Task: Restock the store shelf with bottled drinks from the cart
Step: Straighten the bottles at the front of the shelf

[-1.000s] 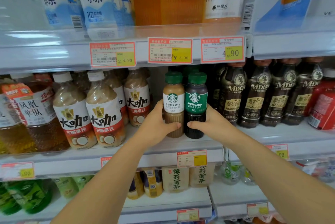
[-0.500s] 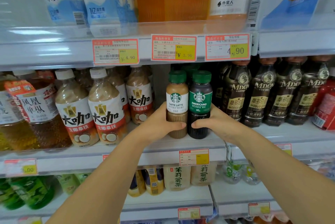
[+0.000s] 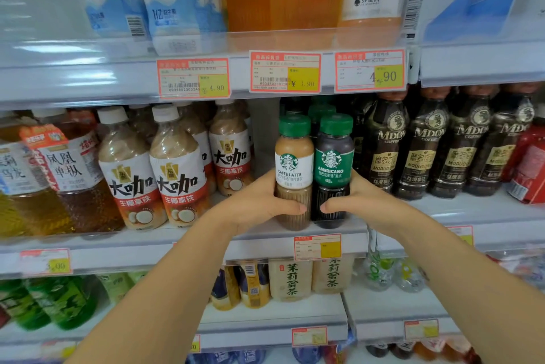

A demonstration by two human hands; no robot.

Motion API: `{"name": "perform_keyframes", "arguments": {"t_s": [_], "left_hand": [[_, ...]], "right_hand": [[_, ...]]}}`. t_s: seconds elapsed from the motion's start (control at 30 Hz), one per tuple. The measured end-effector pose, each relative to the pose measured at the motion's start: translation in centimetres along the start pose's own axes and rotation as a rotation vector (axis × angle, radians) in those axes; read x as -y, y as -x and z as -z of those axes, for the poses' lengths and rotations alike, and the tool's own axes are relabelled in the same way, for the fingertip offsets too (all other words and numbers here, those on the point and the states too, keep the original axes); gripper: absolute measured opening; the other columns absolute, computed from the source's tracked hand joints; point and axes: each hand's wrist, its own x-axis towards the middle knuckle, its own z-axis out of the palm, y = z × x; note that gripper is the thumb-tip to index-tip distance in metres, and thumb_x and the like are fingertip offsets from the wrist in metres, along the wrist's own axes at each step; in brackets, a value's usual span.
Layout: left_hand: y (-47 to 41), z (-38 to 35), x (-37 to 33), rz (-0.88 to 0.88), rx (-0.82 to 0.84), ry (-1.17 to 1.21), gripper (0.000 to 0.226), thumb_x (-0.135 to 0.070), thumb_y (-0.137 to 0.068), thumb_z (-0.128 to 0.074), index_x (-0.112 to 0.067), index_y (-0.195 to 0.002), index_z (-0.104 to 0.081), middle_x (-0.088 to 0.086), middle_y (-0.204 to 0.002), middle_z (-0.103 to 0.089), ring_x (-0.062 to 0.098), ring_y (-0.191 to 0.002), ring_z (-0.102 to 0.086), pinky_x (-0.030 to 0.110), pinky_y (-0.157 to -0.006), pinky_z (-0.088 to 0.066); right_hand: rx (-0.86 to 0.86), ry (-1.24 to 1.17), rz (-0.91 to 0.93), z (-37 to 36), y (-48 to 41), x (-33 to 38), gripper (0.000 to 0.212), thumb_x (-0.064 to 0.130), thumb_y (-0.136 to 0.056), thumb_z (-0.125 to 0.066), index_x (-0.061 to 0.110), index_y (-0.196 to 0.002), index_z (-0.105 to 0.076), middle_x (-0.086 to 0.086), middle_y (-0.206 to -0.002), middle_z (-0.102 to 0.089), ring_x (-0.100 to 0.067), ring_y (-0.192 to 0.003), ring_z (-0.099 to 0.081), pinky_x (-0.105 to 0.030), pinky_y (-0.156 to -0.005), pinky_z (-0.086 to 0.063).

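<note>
Head view shows both arms reaching to the middle shelf (image 3: 442, 213) at the centre of the frame, where two small green-capped coffee bottles stand side by side and touching at the front edge. The left hand (image 3: 259, 204) grips the pale latte bottle (image 3: 293, 163), its thumb (image 3: 292, 208) across the lower front and its fingers (image 3: 267, 179) curled round the far side. The right hand (image 3: 362, 201) grips the dark americano bottle (image 3: 333, 163) in the same way, mirrored, so the two thumb tips nearly meet. Both bottles look upright with their bases on the shelf, labels facing out, just above a price tag (image 3: 318, 247) on the shelf rail. More green caps (image 3: 321, 111) show behind them, so this row appears to be partly filled already. To the left, past a narrow gap, stand milky coffee bottles (image 3: 177, 175); to the right, just beside the americano, is a row of dark coffee bottles (image 3: 383, 151). As a judgement, this pair is as good as placed: what remains for them is a small squaring-up and letting go. The cart is out of frame, so how many drinks are left to shelve cannot be told, and the neighbouring rows look well stocked from this angle.
</note>
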Motion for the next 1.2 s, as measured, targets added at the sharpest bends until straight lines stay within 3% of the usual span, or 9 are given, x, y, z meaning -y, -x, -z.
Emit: {"name": "perform_keyframes", "arguments": {"t_s": [0.13,0.27,0.43,0.6,0.7,0.83,0.97,1.07,1.2], "left_hand": [[0.4,0.2,-0.1,-0.017,0.007,-0.016,0.060,0.002,-0.077,-0.069,-0.038,-0.116,-0.046,-0.010,-0.120,-0.061,0.007,-0.110,-0.059,0.030,-0.095,-0.048],[0.8,1.0,-0.2,-0.032,-0.006,0.011,0.063,-0.008,-0.072,-0.074,-0.039,-0.118,-0.045,-0.011,-0.125,-0.059,0.004,-0.112,-0.057,0.024,-0.095,-0.047],[-0.2,0.3,-0.6,-0.009,0.020,0.155,0.059,-0.016,-0.063,-0.072,-0.030,-0.117,-0.052,-0.010,-0.116,-0.065,0.005,-0.108,-0.061,0.017,-0.083,-0.050],[-1.0,-0.1,0.0,-0.004,-0.008,0.167,0.053,-0.013,-0.068,-0.072,-0.031,-0.114,-0.054,-0.011,-0.114,-0.066,0.005,-0.108,-0.061,0.019,-0.086,-0.048],[-1.2,-0.5,0.0,-0.018,-0.004,0.158,0.046,-0.004,-0.078,-0.067,-0.032,-0.112,-0.054,-0.015,-0.111,-0.066,0.001,-0.105,-0.061,0.015,-0.081,-0.050],[-1.3,-1.4,-0.1,-0.043,-0.011,0.135,0.046,-0.003,-0.082,-0.065,-0.033,-0.114,-0.052,-0.015,-0.115,-0.063,0.001,-0.109,-0.059,0.018,-0.089,-0.048],[-1.0,-1.4,-0.5,-0.042,-0.028,0.111,0.053,-0.019,-0.070,-0.075,-0.033,-0.116,-0.052,-0.013,-0.117,-0.064,0.003,-0.109,-0.059,0.023,-0.093,-0.048],[-0.1,-0.8,-0.3,-0.037,-0.129,-0.029,0.080,-0.036,-0.061,-0.078,-0.028,-0.131,-0.043,-0.012,-0.127,-0.058,0.005,-0.116,-0.054,0.035,-0.103,-0.042],[0.9,-1.1,0.6,-0.082,-0.265,-0.262,0.069,-0.024,-0.075,-0.076,-0.030,-0.133,-0.038,-0.017,-0.127,-0.053,0.001,-0.118,-0.050,0.035,-0.104,-0.042]], "right_hand": [[0.026,-0.055,0.040,0.1,0.3,0.0,0.082,-0.003,-0.074,-0.069,0.021,-0.141,-0.028,0.002,-0.131,-0.053,-0.012,-0.119,-0.051,-0.034,-0.106,-0.037],[-0.057,-0.111,0.120,0.4,0.9,0.1,0.095,0.016,-0.063,-0.066,0.030,-0.146,-0.021,0.010,-0.138,-0.047,-0.007,-0.126,-0.045,-0.033,-0.107,-0.034],[-0.120,0.026,0.186,-0.5,0.9,-0.2,0.086,0.008,-0.071,-0.068,0.030,-0.142,-0.026,0.030,-0.116,-0.051,0.025,-0.099,-0.048,0.001,-0.077,-0.039],[-0.175,0.094,0.221,-0.3,0.7,-0.4,0.083,-0.001,-0.077,-0.062,0.032,-0.142,-0.022,0.039,-0.114,-0.041,0.035,-0.096,-0.039,0.010,-0.071,-0.030],[-0.188,0.113,0.231,-0.2,0.5,-0.6,0.081,-0.002,-0.077,-0.061,0.032,-0.141,-0.024,0.037,-0.114,-0.044,0.033,-0.097,-0.041,0.009,-0.072,-0.031],[-0.208,0.114,0.212,0.3,0.4,-0.7,0.080,0.002,-0.077,-0.060,0.033,-0.142,-0.024,0.036,-0.111,-0.047,0.031,-0.092,-0.044,0.008,-0.067,-0.034],[-0.207,0.150,0.204,0.6,0.8,-0.4,0.081,0.007,-0.077,-0.065,0.031,-0.143,-0.024,0.036,-0.113,-0.048,0.030,-0.097,-0.044,0.001,-0.076,-0.039],[-0.289,0.155,0.255,0.7,1.8,-0.3,0.087,0.023,-0.075,-0.072,0.030,-0.146,-0.021,0.021,-0.131,-0.049,0.009,-0.120,-0.045,-0.020,-0.098,-0.038],[-0.381,0.266,0.286,-0.3,2.9,-1.1,0.080,0.025,-0.076,-0.071,0.032,-0.143,-0.028,0.021,-0.120,-0.052,-0.004,-0.114,-0.052,-0.025,-0.097,-0.040]]}}
